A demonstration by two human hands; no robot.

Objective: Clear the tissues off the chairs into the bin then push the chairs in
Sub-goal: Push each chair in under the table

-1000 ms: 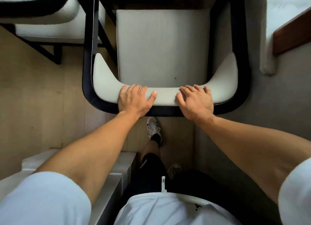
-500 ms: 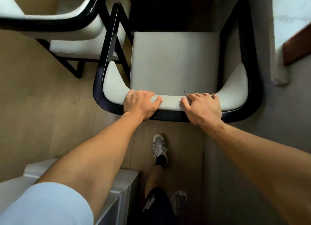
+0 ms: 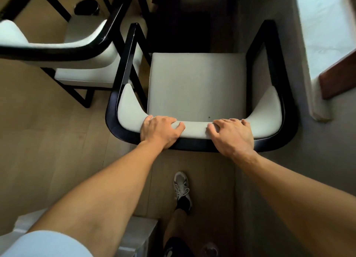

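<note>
Black wood frames the chair (image 3: pixel 196 87), whose pale padded backrest curves round a bare cream seat. Both hands grip the top of that backrest at the chair's near edge. The left hand (image 3: pixel 160 130) sits left of the backrest's middle, fingers curled over the pad toward the seat, thumb lying along the top, palm on the black rim. The right hand (image 3: pixel 232 134) sits right of the middle in much the same way, fingers (image 3: pixel 227 122) folded over the pad and heel of the hand on the rim; a stretch of pad shows between the two hands. Both arms reach out nearly straight toward the chair.

Left of the chair and just beside it stands a second chair (image 3: pixel 77 52) of the same make, its frame close to the first chair's left arm. Beyond that one, farther from the chair's back, a dark round bin (image 3: pixel 86 6) stands on the floor. Behind the chair's back, on the wooden floor, a foot in a grey shoe (image 3: pixel 182 189) is planted. Right of the chair lies grey carpet, and beyond it a white bed (image 3: pixel 325 25) edge.
</note>
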